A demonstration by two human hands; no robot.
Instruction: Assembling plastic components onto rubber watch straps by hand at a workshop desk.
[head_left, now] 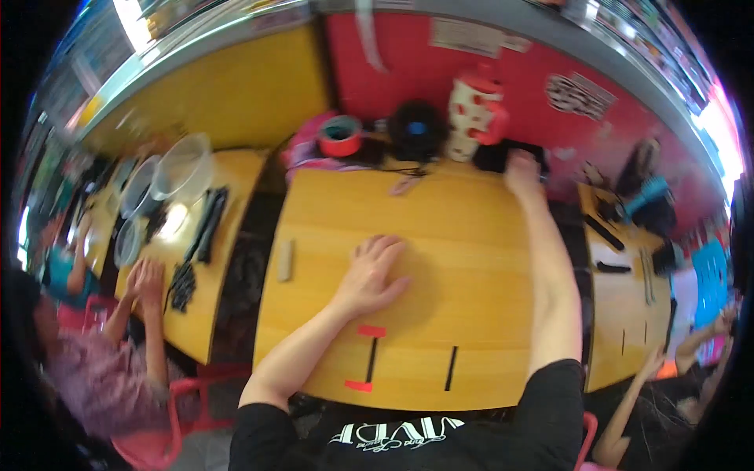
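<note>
My left hand [373,275] is over the middle of the wooden table [463,228]. Its fingers are stretched out, the thumb stands apart, and it holds nothing. My right hand [522,171] reaches to the far right corner, at a dark flat box-like thing [491,157] by the red wall. Blur hides its fingers, so I cannot tell whether they grip that thing. Left of it stands a white tumbler with red spots and a red handle [465,118]. A small tan block [285,261] lies near the table's left edge.
A black fan-like round object [416,129] and a roll of red tape [339,145] stand at the back. Black and red tape strips [371,357] mark the near side. At the left table [236,177], a person sits by clear bowls [182,169]; another table [609,294] is at right.
</note>
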